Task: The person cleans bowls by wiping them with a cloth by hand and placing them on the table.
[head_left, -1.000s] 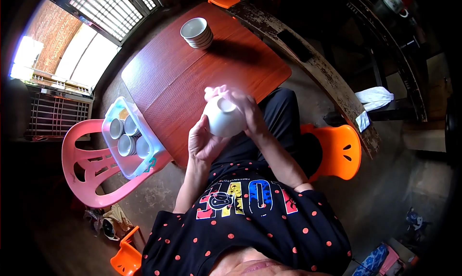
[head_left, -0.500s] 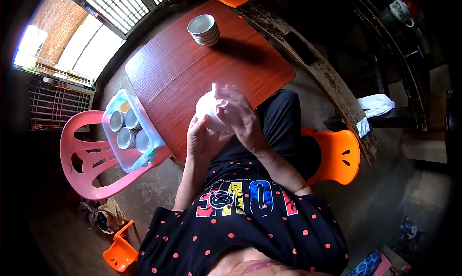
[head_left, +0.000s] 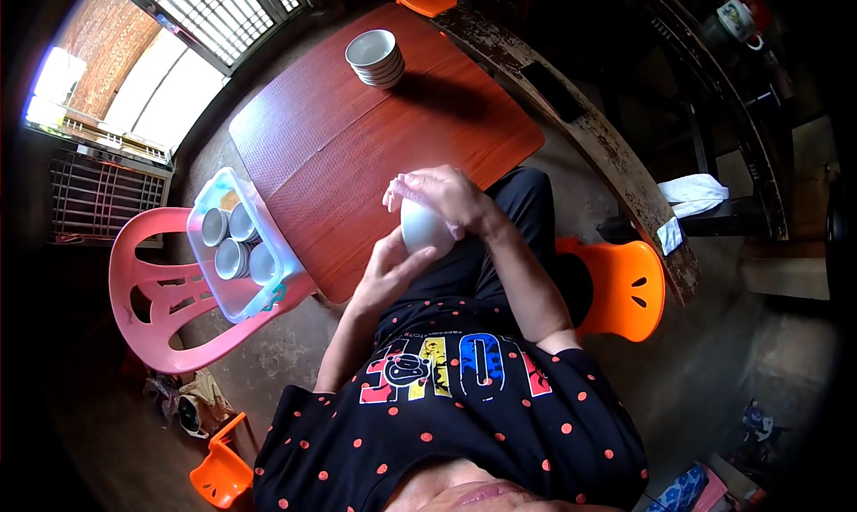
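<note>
A white bowl [head_left: 423,230] is held between my two hands, above my lap at the near edge of the red-brown table [head_left: 312,164]. My left hand [head_left: 391,264] grips the bowl from below and the left, thumb across its side. Over its top and right side lies my right hand [head_left: 439,198], fingers curled round a pinkish cloth [head_left: 411,192] pressed to the bowl. Much of the cloth is hidden by the fingers. Toward the table's far side stands a stack of several bowls [head_left: 375,58].
A clear plastic bin [head_left: 287,266] with stacked bowls [head_left: 232,258] rests on a pink chair [head_left: 153,333] at the left. An orange chair [head_left: 638,289] stands at the right. A worn wooden bench [head_left: 598,146] runs along the right, with a white cloth [head_left: 694,194] near it.
My right hand has shifted from the bowl's side to its top with the cloth. The bowl has turned and moved slightly right, and my left thumb now lies across it.
</note>
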### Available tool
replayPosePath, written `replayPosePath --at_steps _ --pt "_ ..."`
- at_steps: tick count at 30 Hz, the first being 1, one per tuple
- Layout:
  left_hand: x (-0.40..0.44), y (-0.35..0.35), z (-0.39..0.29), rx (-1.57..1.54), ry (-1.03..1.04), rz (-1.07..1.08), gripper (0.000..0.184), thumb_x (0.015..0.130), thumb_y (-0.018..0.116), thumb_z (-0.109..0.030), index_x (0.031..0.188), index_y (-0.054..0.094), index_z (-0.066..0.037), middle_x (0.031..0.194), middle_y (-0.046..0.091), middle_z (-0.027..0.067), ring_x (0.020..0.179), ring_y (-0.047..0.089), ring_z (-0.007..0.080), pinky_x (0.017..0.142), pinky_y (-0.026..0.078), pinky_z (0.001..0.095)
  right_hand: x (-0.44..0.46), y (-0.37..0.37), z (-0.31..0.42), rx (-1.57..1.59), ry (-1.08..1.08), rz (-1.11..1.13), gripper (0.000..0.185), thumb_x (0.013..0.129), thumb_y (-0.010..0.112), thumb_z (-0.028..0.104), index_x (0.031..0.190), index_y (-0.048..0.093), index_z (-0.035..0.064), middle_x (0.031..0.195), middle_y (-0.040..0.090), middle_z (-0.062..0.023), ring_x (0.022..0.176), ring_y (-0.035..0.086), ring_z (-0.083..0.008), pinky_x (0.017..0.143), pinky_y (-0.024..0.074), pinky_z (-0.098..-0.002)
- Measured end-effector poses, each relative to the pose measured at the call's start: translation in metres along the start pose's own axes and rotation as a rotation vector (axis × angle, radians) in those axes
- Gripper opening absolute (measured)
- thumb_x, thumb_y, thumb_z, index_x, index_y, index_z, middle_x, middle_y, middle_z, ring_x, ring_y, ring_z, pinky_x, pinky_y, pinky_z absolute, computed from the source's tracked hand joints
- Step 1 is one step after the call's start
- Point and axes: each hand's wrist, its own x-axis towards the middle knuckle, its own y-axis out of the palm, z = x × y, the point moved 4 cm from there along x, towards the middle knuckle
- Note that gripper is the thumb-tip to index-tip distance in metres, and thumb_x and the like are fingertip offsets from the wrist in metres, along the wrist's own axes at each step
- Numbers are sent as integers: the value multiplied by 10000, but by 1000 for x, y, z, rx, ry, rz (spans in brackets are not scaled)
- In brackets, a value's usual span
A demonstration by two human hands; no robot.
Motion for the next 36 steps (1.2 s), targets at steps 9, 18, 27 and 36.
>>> replayPosePath --at_steps 9,18,27,36 --pt "0 -29 1 558 22 66 328 869 605 -117 1171 544 -2 1077 613 88 984 588 192 907 448 327 -32 36 9 -925 -969 -202 180 796 643 194 907 649 53 864 627 -83 866 603 -261 792 493 -405" --pt "1 -29 7 448 -141 277 314 863 658 -117 1128 596 39 981 659 60 939 571 108 859 459 280 7 7 -109 991 244 15 309 926 538 384 889 553 78 713 546 -15 645 548 -157 646 495 -297" --pt "11 -43 7 -150 -75 -291 155 824 687 -154 880 644 -16 797 650 26 732 607 90 680 510 250 -17 14 -24 314 32 -153 386 944 545 387 911 644 15 568 514 51 375 411 -33 364 334 -228" --pt "23 -54 25 46 282 -503 384 841 662 -187 1182 565 -41 1103 570 86 1084 532 194 923 437 337 -29 38 -63 802 183 -465 414 886 592 453 929 639 44 634 585 -22 383 496 -74 292 372 -201"
